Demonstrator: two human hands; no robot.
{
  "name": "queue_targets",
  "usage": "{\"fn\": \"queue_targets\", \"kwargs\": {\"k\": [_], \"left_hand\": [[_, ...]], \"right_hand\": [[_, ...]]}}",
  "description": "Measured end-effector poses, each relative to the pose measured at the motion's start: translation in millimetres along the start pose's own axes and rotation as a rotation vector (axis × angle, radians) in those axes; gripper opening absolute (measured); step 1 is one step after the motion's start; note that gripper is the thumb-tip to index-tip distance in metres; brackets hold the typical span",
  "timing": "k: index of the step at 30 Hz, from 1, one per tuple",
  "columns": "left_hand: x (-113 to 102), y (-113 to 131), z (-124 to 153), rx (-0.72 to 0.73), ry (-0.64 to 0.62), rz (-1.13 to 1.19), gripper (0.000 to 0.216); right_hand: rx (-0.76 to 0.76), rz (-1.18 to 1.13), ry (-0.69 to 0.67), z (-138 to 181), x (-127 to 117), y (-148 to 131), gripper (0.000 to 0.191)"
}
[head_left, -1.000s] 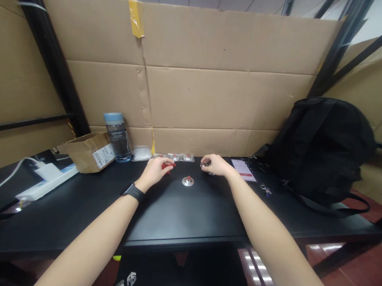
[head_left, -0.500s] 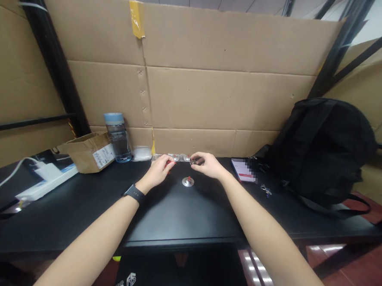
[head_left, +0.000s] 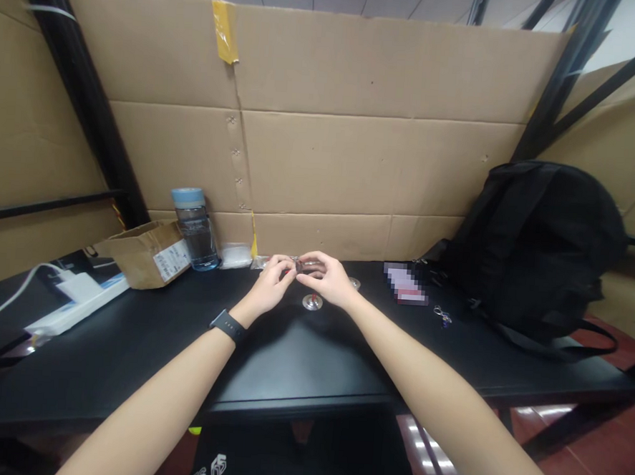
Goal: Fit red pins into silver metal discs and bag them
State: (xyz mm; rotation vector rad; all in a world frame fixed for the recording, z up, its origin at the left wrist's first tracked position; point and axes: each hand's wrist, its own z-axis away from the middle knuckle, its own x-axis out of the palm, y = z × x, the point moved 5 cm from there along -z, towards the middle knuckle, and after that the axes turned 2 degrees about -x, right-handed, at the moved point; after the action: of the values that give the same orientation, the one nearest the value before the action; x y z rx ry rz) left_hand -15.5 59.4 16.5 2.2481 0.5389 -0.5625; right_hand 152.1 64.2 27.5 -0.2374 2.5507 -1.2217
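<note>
My left hand [head_left: 270, 286] is closed, thumb and fingertips pinching a small red piece [head_left: 289, 271] that mostly hides behind them. Close against it, my right hand [head_left: 329, 277] has its thumb and fingers curled together around something I cannot make out; a bit of shiny edge shows at its fingertips. Just below the hands, a round silver disc with a red knob [head_left: 312, 302] lies on the black table [head_left: 310, 359]. A second silver disc [head_left: 355, 283] peeks out behind my right hand. Clear plastic packaging [head_left: 259, 262] lies behind my left hand.
To the left stand a water bottle with a blue lid [head_left: 193, 230], an open cardboard box [head_left: 147, 252] and a white power strip [head_left: 79, 305]. A phone [head_left: 405, 282], keys [head_left: 442, 316] and a black backpack [head_left: 542, 258] are on the right. A cardboard wall [head_left: 354, 161] closes the back.
My right hand has moved left, bringing its fingertips up to those of my left hand. A silver disc now shows behind my right hand. The disc in front has stayed put.
</note>
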Motion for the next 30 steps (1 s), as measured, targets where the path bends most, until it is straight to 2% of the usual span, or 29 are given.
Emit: {"fn": "queue_targets", "kwargs": {"k": [13, 23, 30], "left_hand": [[1, -4, 1, 0.006, 0.021, -0.087, 0.014], [3, -2, 0, 0.023, 0.054, 0.009, 0.015], [-7, 5, 2, 0.021, 0.190, -0.078, 0.008]], "right_hand": [[-0.016, -0.017, 0.000, 2, 4, -5, 0.045], [-0.012, -0.026, 0.002, 2, 5, -4, 0.045], [0.061, -0.103, 0.012, 2, 5, 2, 0.037]]}}
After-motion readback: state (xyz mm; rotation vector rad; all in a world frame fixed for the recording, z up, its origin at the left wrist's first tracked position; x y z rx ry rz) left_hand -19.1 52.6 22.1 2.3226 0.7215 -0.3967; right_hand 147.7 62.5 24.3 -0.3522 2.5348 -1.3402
